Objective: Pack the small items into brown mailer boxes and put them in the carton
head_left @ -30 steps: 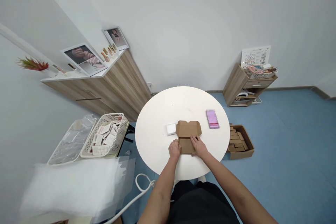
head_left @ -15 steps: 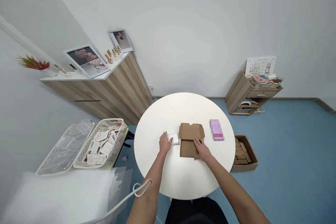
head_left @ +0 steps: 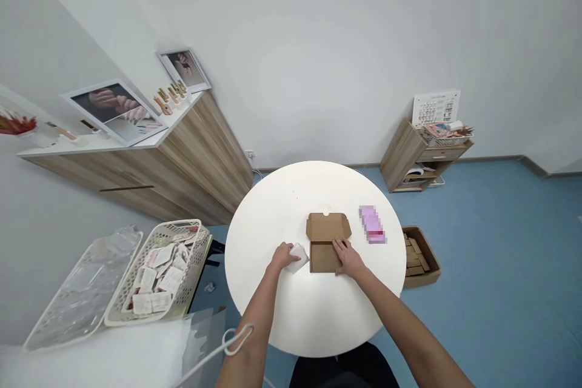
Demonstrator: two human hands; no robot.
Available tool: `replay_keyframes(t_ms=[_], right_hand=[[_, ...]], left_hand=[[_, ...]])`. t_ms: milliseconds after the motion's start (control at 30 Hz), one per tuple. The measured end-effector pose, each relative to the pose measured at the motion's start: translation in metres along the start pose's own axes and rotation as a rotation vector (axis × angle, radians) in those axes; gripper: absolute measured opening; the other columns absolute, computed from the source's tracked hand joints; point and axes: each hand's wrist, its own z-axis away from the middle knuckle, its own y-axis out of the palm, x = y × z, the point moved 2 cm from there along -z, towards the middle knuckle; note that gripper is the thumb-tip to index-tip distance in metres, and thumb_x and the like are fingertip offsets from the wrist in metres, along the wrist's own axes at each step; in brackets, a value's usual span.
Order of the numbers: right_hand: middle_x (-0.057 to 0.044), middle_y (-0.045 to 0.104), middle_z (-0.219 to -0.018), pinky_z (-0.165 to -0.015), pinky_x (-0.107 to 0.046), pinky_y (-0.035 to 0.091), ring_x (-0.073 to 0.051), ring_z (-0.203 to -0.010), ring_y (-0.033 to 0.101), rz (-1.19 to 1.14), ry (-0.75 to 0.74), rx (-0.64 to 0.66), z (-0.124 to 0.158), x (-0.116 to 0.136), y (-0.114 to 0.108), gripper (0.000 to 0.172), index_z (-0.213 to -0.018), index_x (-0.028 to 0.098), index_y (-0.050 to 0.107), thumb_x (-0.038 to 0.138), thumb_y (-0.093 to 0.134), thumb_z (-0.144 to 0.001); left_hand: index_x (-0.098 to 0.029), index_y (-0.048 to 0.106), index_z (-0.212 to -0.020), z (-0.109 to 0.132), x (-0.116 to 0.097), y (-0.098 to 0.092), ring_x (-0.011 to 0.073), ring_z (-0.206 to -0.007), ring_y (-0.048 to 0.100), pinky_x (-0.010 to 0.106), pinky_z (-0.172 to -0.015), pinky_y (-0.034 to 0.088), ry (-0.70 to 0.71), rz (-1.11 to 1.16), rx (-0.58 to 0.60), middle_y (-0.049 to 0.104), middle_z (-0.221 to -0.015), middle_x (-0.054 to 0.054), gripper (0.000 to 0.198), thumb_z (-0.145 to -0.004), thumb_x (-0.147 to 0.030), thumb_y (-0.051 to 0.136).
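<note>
On the round white table (head_left: 254, 224) lies a brown cardboard box (head_left: 325, 257) with its lid folded back. My right hand (head_left: 349, 257) rests on the box's right side, fingers over the edge and into it. Just left of the box, my left hand (head_left: 282, 256) grips a small white packet (head_left: 297, 257) by its left side; the packet is turned at an angle. To the right of the box is a blurred purple item (head_left: 371, 224).
A large carton (head_left: 425, 279) of folded brown boxes is on the floor at right. At left are a white basket (head_left: 200, 260) of packets and a clear-bagged tray (head_left: 86, 285). A white cable loop (head_left: 227, 344) hangs near my left forearm.
My left hand has closed on the white packet, which has turned and shifted slightly down towards me. My right hand stays at the box. The camera view has moved a little.
</note>
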Motion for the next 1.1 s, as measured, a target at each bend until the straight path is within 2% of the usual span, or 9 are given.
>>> replay_keyframes(t_ms=[167,300,400,467,633,733,833,967,1100], right_hand=[[-0.011,0.028,-0.157,-0.113,-0.045,0.033,-0.036,-0.142,0.023,0.019,-0.022,-0.024,0.004,0.005,0.003,0.124,-0.153,0.020,0.023,0.036,0.090,-0.050],[-0.013,0.031,-0.156,-0.112,-0.046,0.035,-0.037,-0.140,0.027,0.007,-0.080,-0.048,0.013,0.019,0.016,0.123,-0.152,0.019,0.025,0.040,0.089,-0.049],[-0.014,0.033,-0.154,-0.113,-0.047,0.033,-0.038,-0.140,0.027,-0.019,-0.123,-0.089,0.020,0.029,0.029,0.126,-0.152,0.018,0.024,0.039,0.090,-0.047],[-0.016,0.033,-0.154,-0.113,-0.048,0.032,-0.037,-0.141,0.027,-0.050,-0.146,-0.129,0.023,0.031,0.035,0.129,-0.153,0.017,0.020,0.037,0.090,-0.046],[-0.018,0.026,-0.156,-0.115,-0.051,0.029,-0.036,-0.145,0.020,-0.121,-0.247,-0.182,0.032,0.024,0.039,0.131,-0.154,0.017,0.012,0.037,0.088,-0.049],[-0.018,0.030,-0.154,-0.114,-0.052,0.029,-0.035,-0.144,0.021,-0.161,-0.303,-0.266,0.042,0.019,0.035,0.112,-0.151,0.015,0.017,0.040,0.081,-0.062],[-0.018,0.044,-0.142,-0.110,-0.053,0.034,-0.033,-0.136,0.033,-0.221,-0.278,-0.427,0.053,0.016,0.026,0.077,-0.144,0.015,0.029,0.039,0.063,-0.080],[-0.014,0.054,-0.121,-0.099,-0.049,0.043,-0.030,-0.115,0.049,-0.294,-0.112,-0.553,0.057,0.012,0.013,0.042,-0.125,0.018,0.046,0.036,0.051,-0.087],[-0.012,0.057,-0.111,-0.092,-0.043,0.045,-0.029,-0.106,0.053,-0.404,0.148,-0.559,0.043,-0.001,0.004,0.035,-0.114,0.019,0.051,0.040,0.048,-0.087]], left_hand=[[-0.018,0.064,-0.090,0.038,0.019,-0.003,0.0226,-0.090,0.064,0.028,-0.072,0.047,-0.028,0.275,-0.074,0.069,-0.095,0.006,0.034,-0.080,-0.049,0.058],[-0.016,0.066,-0.092,0.064,0.002,0.006,0.0234,-0.091,0.065,0.030,-0.075,0.048,0.055,0.622,-0.048,0.071,-0.097,0.007,0.037,-0.077,-0.049,0.062],[-0.018,0.064,-0.098,0.076,-0.028,0.027,0.0220,-0.091,0.065,0.029,-0.077,0.047,0.082,0.473,-0.063,0.071,-0.098,0.006,0.028,-0.077,-0.037,0.064],[-0.020,0.057,-0.112,0.081,-0.045,0.043,0.0213,-0.091,0.065,0.029,-0.078,0.046,0.050,0.332,-0.114,0.071,-0.099,0.005,0.035,-0.079,-0.030,0.064],[-0.022,0.040,-0.132,0.085,-0.063,0.081,0.0212,-0.107,0.063,0.028,-0.084,0.044,0.078,0.160,-0.204,0.064,-0.121,0.008,0.049,-0.086,-0.020,0.057],[-0.020,0.042,-0.132,0.084,-0.065,0.095,0.0220,-0.106,0.063,0.030,-0.085,0.045,0.120,0.023,-0.218,0.064,-0.119,0.011,0.043,-0.090,-0.018,0.053],[-0.017,0.050,-0.122,0.083,-0.069,0.099,0.0226,-0.104,0.062,0.030,-0.082,0.048,0.133,-0.172,-0.252,0.059,-0.121,0.013,0.032,-0.090,-0.019,0.052],[-0.018,0.056,-0.111,0.082,-0.077,0.095,0.0250,-0.107,0.056,0.031,-0.077,0.050,0.199,-0.328,-0.310,0.054,-0.117,0.012,0.025,-0.086,-0.016,0.057],[-0.019,0.057,-0.107,0.083,-0.080,0.085,0.0278,-0.106,0.053,0.038,-0.087,0.046,0.265,-0.298,-0.334,0.055,-0.108,0.011,0.025,-0.083,-0.013,0.058]])
